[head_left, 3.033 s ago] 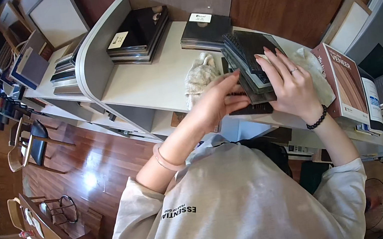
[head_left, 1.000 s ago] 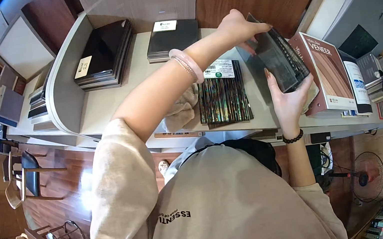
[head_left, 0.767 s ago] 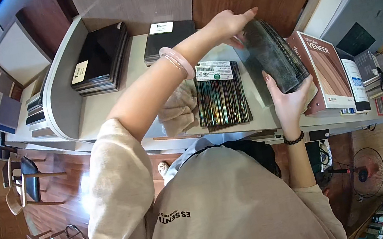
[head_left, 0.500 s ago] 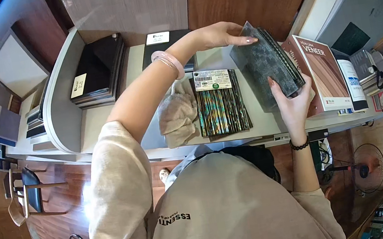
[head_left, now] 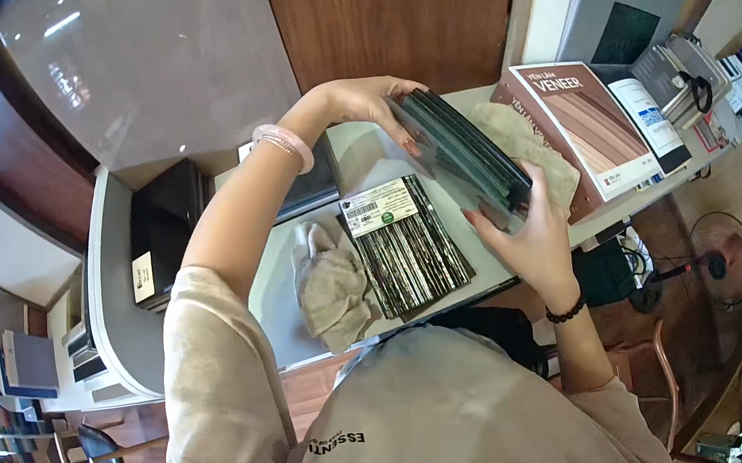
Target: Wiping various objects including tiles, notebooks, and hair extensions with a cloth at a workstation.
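Observation:
Between my two hands is a stack of thin, dark glossy sample panels (head_left: pixel 466 152), tilted above the table so that its edges show. My left hand (head_left: pixel 381 114) grips its far left end. At the near right end, my right hand (head_left: pixel 534 238) holds the lower corner, thumb on one side and fingers on the other. A stack of panels with a dark, shiny striped face (head_left: pixel 415 258) lies just left of my right hand, a white label at its top. Beside it is a crumpled beige cloth (head_left: pixel 331 287). Another beige cloth (head_left: pixel 540 154) shows behind the held stack.
A thick brown-and-white sample box (head_left: pixel 584 127) stands on the right of the table, with scissors (head_left: pixel 696 91) beyond it. Dark panels (head_left: pixel 310 188) lie behind my left forearm. More black panels (head_left: pixel 165 232) sit by the curved grey partition (head_left: pixel 105 286) at left.
The held stack has turned from showing its grey mottled face to showing its edges. A cloth behind it has come into view. The whole view has swung somewhat.

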### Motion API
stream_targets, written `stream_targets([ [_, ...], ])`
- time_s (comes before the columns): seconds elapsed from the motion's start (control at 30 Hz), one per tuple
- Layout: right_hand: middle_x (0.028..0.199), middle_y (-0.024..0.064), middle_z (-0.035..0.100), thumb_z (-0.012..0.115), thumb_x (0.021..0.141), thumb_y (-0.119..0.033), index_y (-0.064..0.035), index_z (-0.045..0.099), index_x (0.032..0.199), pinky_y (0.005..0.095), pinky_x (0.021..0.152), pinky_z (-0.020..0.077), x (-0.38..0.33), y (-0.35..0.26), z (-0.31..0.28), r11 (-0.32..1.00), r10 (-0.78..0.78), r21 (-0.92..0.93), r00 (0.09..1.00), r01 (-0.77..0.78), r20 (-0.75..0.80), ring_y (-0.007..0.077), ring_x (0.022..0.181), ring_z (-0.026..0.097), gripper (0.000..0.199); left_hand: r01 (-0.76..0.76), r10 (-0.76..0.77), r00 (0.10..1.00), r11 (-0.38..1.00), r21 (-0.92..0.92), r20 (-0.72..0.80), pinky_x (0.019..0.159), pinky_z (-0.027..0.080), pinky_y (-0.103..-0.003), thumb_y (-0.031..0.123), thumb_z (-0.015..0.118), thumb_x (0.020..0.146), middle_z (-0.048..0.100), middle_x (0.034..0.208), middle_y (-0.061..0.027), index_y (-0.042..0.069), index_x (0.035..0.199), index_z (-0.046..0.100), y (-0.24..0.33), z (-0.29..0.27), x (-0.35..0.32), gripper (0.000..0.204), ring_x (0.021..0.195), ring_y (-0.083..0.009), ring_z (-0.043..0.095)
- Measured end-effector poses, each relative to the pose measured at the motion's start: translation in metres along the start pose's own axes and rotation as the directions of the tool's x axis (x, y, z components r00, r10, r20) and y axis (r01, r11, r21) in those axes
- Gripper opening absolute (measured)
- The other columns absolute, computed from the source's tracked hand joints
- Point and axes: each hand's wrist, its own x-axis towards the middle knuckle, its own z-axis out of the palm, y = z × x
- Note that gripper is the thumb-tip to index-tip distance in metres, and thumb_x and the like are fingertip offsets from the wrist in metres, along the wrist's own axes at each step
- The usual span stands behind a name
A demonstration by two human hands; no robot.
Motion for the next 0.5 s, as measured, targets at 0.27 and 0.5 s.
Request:
stream_targets([
  [0.27, 0.106, 0.0187, 0.064, 0.077, 0.071, -0.012, -0.0034, 0.044, 0.133, 0.0364, 0.075, 0.0528, 0.014, 0.028, -0.059, 0.990, -0.143, 0.000, 0.981, 0.144, 0.128, 0.0269, 0.088, 0.066, 0.070, -0.079, 0.083, 0.996, 0.992, 0.103, -0.034, 0.083, 0.056, -0.031, -0.007, 0.076, 0.068, 0.061, 0.115, -0.0106, -0.001, 0.128, 0.046, -0.001, 0.001, -0.003, 0.067, 0.100, -0.0179, 0.062],
  [0.5, 0.095, 0.0093, 0.066, 0.071, 0.075, -0.004, -0.0015, 0.060, 0.115, 0.0278, 0.062, 0.0499, 0.055, 0.041, -0.047, 0.810, -0.255, -0.512, 0.958, 0.286, 0.131, 0.0134, 0.073, 0.063, 0.042, -0.079, 0.084, 0.996, 0.990, 0.113, -0.039, 0.092, 0.049, -0.029, -0.002, 0.080, 0.068, 0.064, 0.108, -0.0056, 0.001, 0.120, 0.054, 0.008, 0.006, 0.001, 0.058, 0.099, -0.0145, 0.061],
])
